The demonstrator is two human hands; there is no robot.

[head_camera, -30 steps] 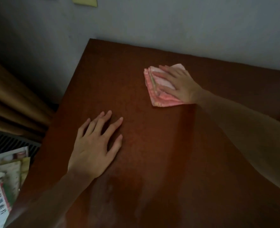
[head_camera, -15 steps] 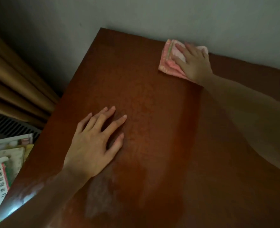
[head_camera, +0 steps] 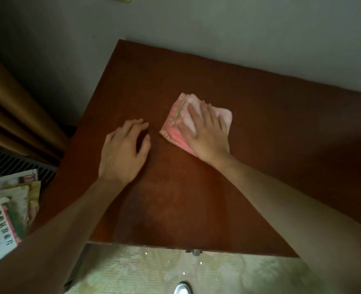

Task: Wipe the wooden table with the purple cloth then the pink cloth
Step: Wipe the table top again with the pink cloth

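Note:
The folded pink cloth (head_camera: 176, 120) lies flat near the middle of the dark reddish wooden table (head_camera: 270, 132). My right hand (head_camera: 207, 134) presses palm-down on the cloth, fingers spread across it toward the wall. My left hand (head_camera: 122, 151) rests on the bare wood just left of the cloth, fingers slightly curled, holding nothing. No purple cloth is in view.
A grey wall (head_camera: 217, 28) runs along the table's far edge. Brown curtains (head_camera: 10, 115) hang at the left, above a dark grille (head_camera: 8, 162). Stacked printed packets (head_camera: 3, 221) sit low on the left. A pale patterned floor (head_camera: 154, 270) shows below the table's near edge.
My right hand has slid the pink cloth back from the far edge by the wall toward the middle of the table. My left hand's fingers have curled a little; the view has tilted down.

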